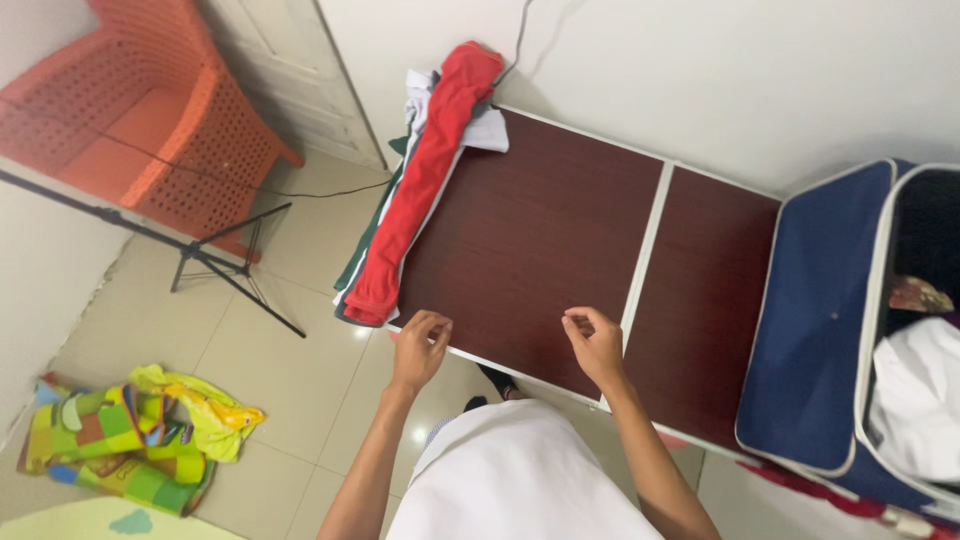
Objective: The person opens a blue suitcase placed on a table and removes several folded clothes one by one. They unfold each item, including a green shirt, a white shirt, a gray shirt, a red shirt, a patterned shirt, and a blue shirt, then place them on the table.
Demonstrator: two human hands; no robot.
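Just both hands (510,350) over table (530,240)

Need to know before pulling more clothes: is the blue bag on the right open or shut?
Open. The blue bag's flap lies folded back, and white cloth shows inside.

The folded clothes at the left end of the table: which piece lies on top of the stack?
The long red piece lies on top. The white and dark green garments show only as edges under it.
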